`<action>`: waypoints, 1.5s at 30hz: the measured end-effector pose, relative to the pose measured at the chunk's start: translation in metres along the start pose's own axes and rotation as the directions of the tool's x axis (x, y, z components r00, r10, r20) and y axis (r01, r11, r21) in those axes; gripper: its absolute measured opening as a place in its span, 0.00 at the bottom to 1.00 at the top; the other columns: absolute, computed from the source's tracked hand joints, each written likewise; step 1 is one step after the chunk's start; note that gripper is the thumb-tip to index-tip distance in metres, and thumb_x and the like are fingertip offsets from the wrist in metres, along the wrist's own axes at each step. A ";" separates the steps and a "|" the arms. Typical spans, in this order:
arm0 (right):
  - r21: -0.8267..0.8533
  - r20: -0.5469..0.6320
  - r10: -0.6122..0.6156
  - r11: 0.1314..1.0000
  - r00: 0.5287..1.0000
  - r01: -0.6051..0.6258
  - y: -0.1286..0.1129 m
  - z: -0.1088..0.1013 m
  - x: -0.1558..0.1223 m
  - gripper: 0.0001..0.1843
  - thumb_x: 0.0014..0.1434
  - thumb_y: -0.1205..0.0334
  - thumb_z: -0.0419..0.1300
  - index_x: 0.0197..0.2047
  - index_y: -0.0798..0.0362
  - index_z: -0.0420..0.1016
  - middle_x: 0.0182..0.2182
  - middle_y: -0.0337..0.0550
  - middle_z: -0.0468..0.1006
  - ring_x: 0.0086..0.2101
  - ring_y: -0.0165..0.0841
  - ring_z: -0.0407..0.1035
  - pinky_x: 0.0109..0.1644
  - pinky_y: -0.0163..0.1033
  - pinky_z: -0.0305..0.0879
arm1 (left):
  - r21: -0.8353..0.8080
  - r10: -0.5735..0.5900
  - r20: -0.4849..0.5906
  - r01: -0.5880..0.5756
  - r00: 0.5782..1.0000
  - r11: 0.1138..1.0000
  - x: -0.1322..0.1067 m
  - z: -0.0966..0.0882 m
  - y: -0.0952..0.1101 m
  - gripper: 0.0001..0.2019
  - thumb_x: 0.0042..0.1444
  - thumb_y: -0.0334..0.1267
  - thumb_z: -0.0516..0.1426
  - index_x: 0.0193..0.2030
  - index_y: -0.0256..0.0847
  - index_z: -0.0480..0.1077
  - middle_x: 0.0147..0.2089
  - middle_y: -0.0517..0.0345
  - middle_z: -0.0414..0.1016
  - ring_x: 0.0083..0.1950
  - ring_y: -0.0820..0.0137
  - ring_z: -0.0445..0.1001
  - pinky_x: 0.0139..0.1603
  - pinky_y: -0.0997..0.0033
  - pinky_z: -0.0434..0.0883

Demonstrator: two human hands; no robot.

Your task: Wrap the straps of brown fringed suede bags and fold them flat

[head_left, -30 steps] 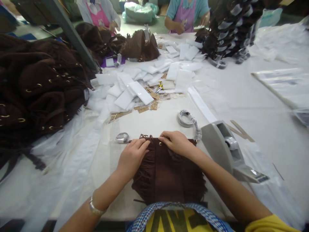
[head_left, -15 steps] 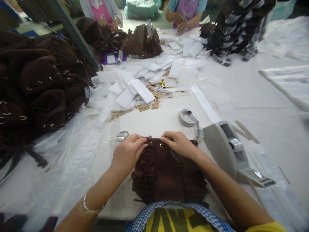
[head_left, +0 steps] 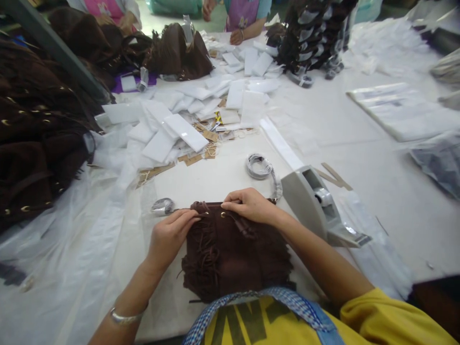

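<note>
A dark brown fringed bag lies flat on the table right in front of me, its top edge away from my body. Along that edge are gold eyelets and a drawstring with a tassel. My left hand pinches the bag's upper left corner, by the fringe. My right hand grips the top edge near the middle, thumb and fingers pressed together. A wrapped strap coil runs from the bag's right corner. Another wrapped piece lies beside the left corner.
A grey tape dispenser stands to the right of the bag. White foam pieces and brown tags are heaped beyond it. Brown bags are piled at left, near a metal post. Two people in aprons work across the table.
The view has swung to the right, so things appear further left. My left hand has shifted slightly outward along the bag's top corner. The tassel now shows below my right hand.
</note>
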State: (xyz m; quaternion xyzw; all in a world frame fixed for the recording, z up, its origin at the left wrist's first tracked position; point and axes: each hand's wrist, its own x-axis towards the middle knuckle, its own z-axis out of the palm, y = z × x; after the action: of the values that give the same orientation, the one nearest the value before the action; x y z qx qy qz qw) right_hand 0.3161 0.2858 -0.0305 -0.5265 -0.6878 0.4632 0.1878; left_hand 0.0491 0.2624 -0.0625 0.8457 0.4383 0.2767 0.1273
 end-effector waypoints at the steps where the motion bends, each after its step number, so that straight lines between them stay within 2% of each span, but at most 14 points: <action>1: -0.009 0.000 0.000 1.000 1.000 0.000 0.000 0.000 0.000 0.14 0.62 0.54 0.61 0.36 0.55 0.82 0.21 0.35 0.73 0.26 0.27 0.62 0.31 0.32 0.52 | -0.018 -0.036 -0.021 0.036 0.999 0.999 -0.002 0.001 -0.001 0.07 0.63 0.38 0.58 0.44 0.41 0.76 0.42 0.57 0.80 0.42 0.71 0.78 0.49 0.72 0.73; 6: -0.038 0.020 0.004 0.999 1.000 -0.003 0.000 -0.002 -0.002 0.15 0.63 0.54 0.58 0.37 0.54 0.82 0.24 0.39 0.77 0.27 0.30 0.67 0.32 0.33 0.56 | -0.125 -0.237 -0.067 0.227 0.969 0.966 -0.010 0.003 -0.005 0.08 0.63 0.40 0.57 0.42 0.41 0.76 0.43 0.55 0.81 0.45 0.68 0.78 0.53 0.64 0.74; 12: -0.057 0.080 -0.098 0.993 0.992 0.103 -0.002 -0.011 -0.009 0.13 0.64 0.56 0.58 0.46 0.52 0.79 0.38 0.43 0.82 0.38 0.34 0.74 0.43 0.35 0.63 | -0.181 -0.240 0.070 0.249 0.968 0.952 -0.005 -0.010 0.001 0.09 0.62 0.41 0.58 0.45 0.42 0.76 0.45 0.55 0.79 0.47 0.67 0.77 0.53 0.63 0.74; 17: -0.204 0.151 -0.127 0.966 0.980 0.156 -0.008 -0.012 -0.019 0.20 0.59 0.57 0.65 0.55 0.48 0.74 0.47 0.44 0.80 0.46 0.38 0.74 0.49 0.39 0.65 | -0.112 -0.286 -0.077 0.277 0.955 0.954 0.005 -0.018 0.013 0.13 0.65 0.38 0.54 0.54 0.43 0.72 0.53 0.53 0.77 0.52 0.66 0.75 0.59 0.61 0.70; 19: -0.292 0.161 -0.141 0.938 0.977 0.184 -0.014 -0.006 -0.025 0.20 0.57 0.61 0.66 0.54 0.50 0.73 0.47 0.46 0.80 0.46 0.39 0.74 0.49 0.40 0.65 | -0.128 -0.266 -0.064 0.256 0.962 0.958 0.012 -0.021 0.012 0.14 0.67 0.37 0.52 0.55 0.43 0.72 0.55 0.53 0.76 0.57 0.66 0.73 0.62 0.61 0.67; 21: -0.367 0.165 -0.176 0.902 0.970 0.226 -0.020 0.001 -0.030 0.18 0.57 0.65 0.65 0.52 0.52 0.73 0.46 0.47 0.79 0.46 0.40 0.73 0.49 0.42 0.66 | -0.165 -0.208 0.042 0.212 0.977 0.963 0.019 -0.026 0.010 0.15 0.68 0.37 0.50 0.58 0.43 0.70 0.57 0.53 0.76 0.58 0.66 0.73 0.62 0.61 0.68; 25: -0.446 0.125 -0.244 0.852 0.962 0.274 -0.027 0.011 -0.041 0.16 0.60 0.66 0.62 0.51 0.54 0.72 0.45 0.49 0.79 0.45 0.40 0.72 0.48 0.44 0.66 | -0.170 0.029 0.265 0.017 0.964 0.985 0.026 -0.033 0.015 0.17 0.65 0.41 0.55 0.59 0.45 0.70 0.58 0.52 0.75 0.61 0.63 0.71 0.63 0.59 0.68; 27: -0.447 0.120 -0.283 0.840 0.952 0.306 -0.027 0.015 -0.044 0.17 0.61 0.65 0.61 0.54 0.53 0.70 0.45 0.49 0.78 0.45 0.39 0.72 0.48 0.43 0.66 | -0.127 0.107 0.277 -0.074 0.955 0.989 0.022 -0.033 0.021 0.15 0.63 0.41 0.57 0.55 0.43 0.71 0.55 0.51 0.76 0.59 0.62 0.71 0.62 0.57 0.69; 30: -0.463 0.143 -0.330 0.811 0.933 0.357 -0.028 0.022 -0.044 0.18 0.63 0.64 0.60 0.56 0.52 0.69 0.45 0.47 0.78 0.45 0.38 0.71 0.48 0.43 0.64 | -0.094 0.126 0.257 -0.105 0.958 0.990 0.010 -0.035 0.028 0.11 0.62 0.38 0.58 0.51 0.41 0.73 0.49 0.51 0.79 0.54 0.62 0.74 0.59 0.58 0.71; 33: -0.528 0.136 -0.343 0.769 0.929 0.361 -0.030 0.031 -0.042 0.13 0.62 0.59 0.62 0.50 0.52 0.73 0.41 0.46 0.79 0.41 0.38 0.71 0.44 0.43 0.62 | -0.149 0.067 0.235 -0.033 0.970 0.988 0.002 -0.044 0.029 0.11 0.63 0.36 0.57 0.52 0.42 0.72 0.49 0.53 0.79 0.53 0.65 0.75 0.58 0.63 0.72; 38: -0.592 0.114 -0.444 0.688 0.889 0.419 -0.023 0.047 -0.046 0.07 0.65 0.63 0.59 0.46 0.52 0.75 0.37 0.44 0.78 0.38 0.36 0.69 0.40 0.41 0.57 | -0.089 -0.188 0.053 0.192 0.981 0.977 0.015 -0.064 0.023 0.11 0.64 0.37 0.55 0.51 0.44 0.74 0.50 0.55 0.79 0.53 0.66 0.76 0.59 0.64 0.70; 40: -0.600 0.101 -0.495 0.662 0.863 0.449 -0.017 0.052 -0.052 0.09 0.67 0.65 0.56 0.48 0.53 0.74 0.37 0.44 0.78 0.38 0.36 0.68 0.40 0.42 0.57 | -0.097 -0.260 0.146 0.275 0.955 0.956 0.028 -0.064 0.019 0.11 0.64 0.41 0.55 0.48 0.44 0.76 0.46 0.56 0.81 0.47 0.67 0.78 0.53 0.68 0.72; 42: -0.599 0.090 -0.550 0.636 0.830 0.486 -0.012 0.056 -0.058 0.10 0.68 0.65 0.53 0.50 0.55 0.73 0.36 0.44 0.78 0.37 0.36 0.67 0.40 0.42 0.56 | -0.108 -0.270 0.374 0.331 0.887 0.937 0.042 -0.060 0.014 0.12 0.64 0.42 0.54 0.46 0.44 0.77 0.44 0.58 0.81 0.42 0.69 0.79 0.47 0.71 0.73; 45: -0.590 0.086 -0.596 0.615 0.798 0.523 -0.009 0.059 -0.065 0.12 0.69 0.65 0.51 0.50 0.56 0.73 0.35 0.45 0.77 0.35 0.36 0.66 0.38 0.42 0.56 | -0.134 -0.156 0.733 0.365 0.662 0.921 0.062 -0.049 0.004 0.14 0.64 0.42 0.52 0.45 0.44 0.78 0.40 0.60 0.82 0.39 0.70 0.78 0.42 0.73 0.71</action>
State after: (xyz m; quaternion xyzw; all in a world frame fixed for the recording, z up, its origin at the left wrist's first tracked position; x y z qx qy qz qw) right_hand 0.2914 0.2014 -0.0382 -0.3430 -0.9127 0.1133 0.1912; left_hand 0.0524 0.3087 0.0014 0.7881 0.4305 -0.0349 0.4386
